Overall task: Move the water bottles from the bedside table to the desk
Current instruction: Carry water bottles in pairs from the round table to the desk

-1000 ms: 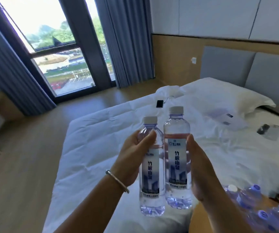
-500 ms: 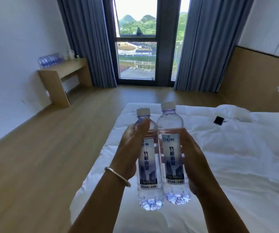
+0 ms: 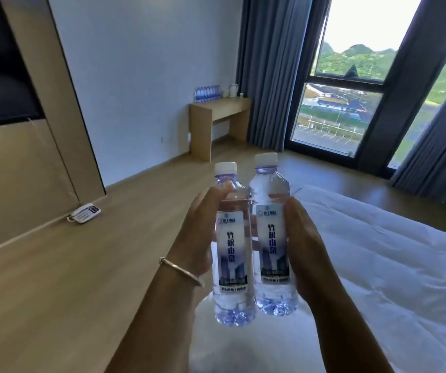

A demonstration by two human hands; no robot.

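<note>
Currently, two upright water bottles are held side by side in front of the body, above the near corner of the bed (image 3: 378, 265). The left bottle (image 3: 232, 246) is gripped by the left hand (image 3: 197, 232), whose fingers are curled round its far side with the thumb laid over its shoulder. The right bottle (image 3: 273, 232) is gripped by the right hand (image 3: 305, 238), wrapped round its right side. The two bottles are pressed together, label beside label, and both carry white caps. A thin bracelet (image 3: 181, 271) is worn on the left wrist.

Across the wooden floor, the desk (image 3: 216, 109) is seen against the far wall, beside the grey curtain (image 3: 270, 76). A row of bottles (image 3: 207, 93) is lined up along its back left edge, and a white kettle (image 3: 232, 90) is set near its back right corner. A telephone (image 3: 85, 212) is lying on the floor by the wooden panel at left.
</note>
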